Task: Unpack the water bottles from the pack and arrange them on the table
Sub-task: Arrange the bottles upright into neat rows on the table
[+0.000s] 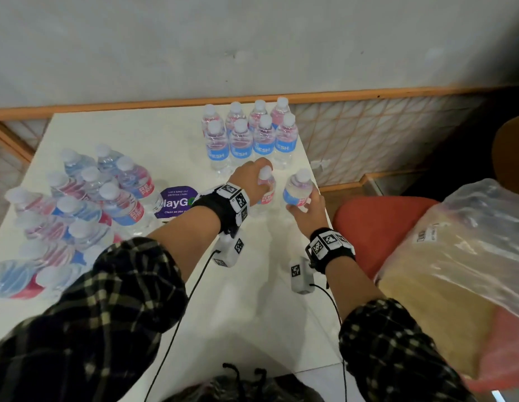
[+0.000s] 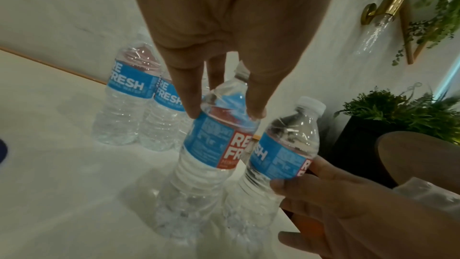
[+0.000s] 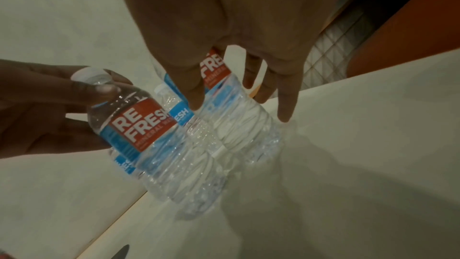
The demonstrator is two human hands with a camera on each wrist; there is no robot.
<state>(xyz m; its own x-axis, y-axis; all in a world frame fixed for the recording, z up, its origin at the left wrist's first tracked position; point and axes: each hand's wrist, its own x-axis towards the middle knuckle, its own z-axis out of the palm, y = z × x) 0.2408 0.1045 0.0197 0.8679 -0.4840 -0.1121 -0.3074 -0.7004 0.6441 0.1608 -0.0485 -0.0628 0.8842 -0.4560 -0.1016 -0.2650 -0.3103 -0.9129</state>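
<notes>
Two clear water bottles with blue and red labels stand side by side near the right edge of the white table. My left hand grips the left bottle from above, at its shoulder under the cap. My right hand holds the right bottle round its label. Behind them, several arranged bottles stand upright in two rows. The opened pack, with several bottles in it, lies at the table's left.
A purple sticker lies between the pack and my hands. The right bottle is close to the table's right edge. Beyond that edge is a red chair carrying a plastic-wrapped bundle. A dark bag sits at the near edge.
</notes>
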